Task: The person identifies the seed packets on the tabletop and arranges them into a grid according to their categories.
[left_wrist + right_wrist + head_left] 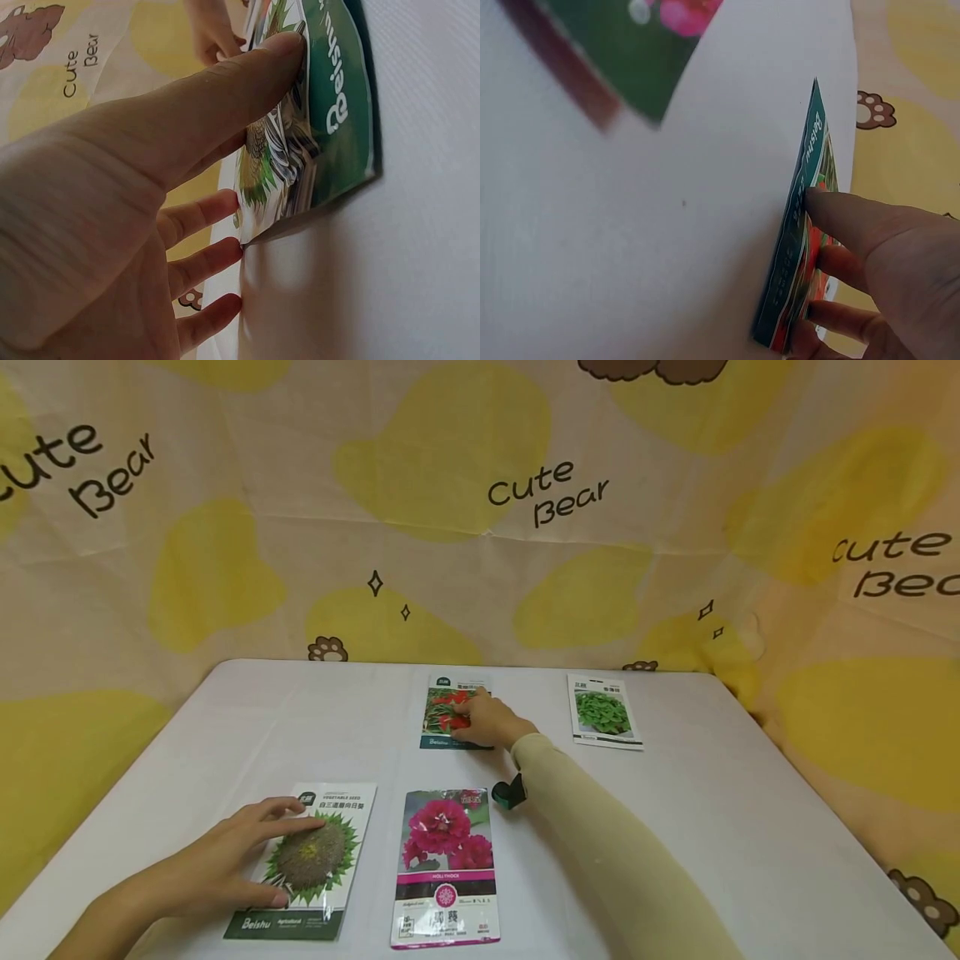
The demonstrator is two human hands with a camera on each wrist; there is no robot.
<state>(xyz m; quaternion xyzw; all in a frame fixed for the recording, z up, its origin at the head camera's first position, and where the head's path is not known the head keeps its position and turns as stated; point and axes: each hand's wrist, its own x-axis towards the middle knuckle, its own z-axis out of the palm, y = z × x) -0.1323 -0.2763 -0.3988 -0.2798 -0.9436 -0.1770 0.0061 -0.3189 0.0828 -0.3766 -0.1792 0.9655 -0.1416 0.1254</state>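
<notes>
At the front left, my left hand (217, 860) rests on a sunflower seed packet (318, 893), its thumb and index finger spread over the printed flower head. The left wrist view shows the thumb lying on that packet (330, 142) near its green band, while the other fingers extend by the edge. My right hand (491, 722) reaches to the back of the table and touches a seed packet with red produce printed on it (438, 706). Seen from the right wrist, the thumb presses near this packet's (784, 262) dark green strip and the fingers lie over its face.
A pink hollyhock seed packet (445, 868) lies at the front, just right of the sunflower one. Another packet with green leaves (603, 714) lies at the back right. The white table (300, 718) ends at a patterned cloth backdrop (450, 568).
</notes>
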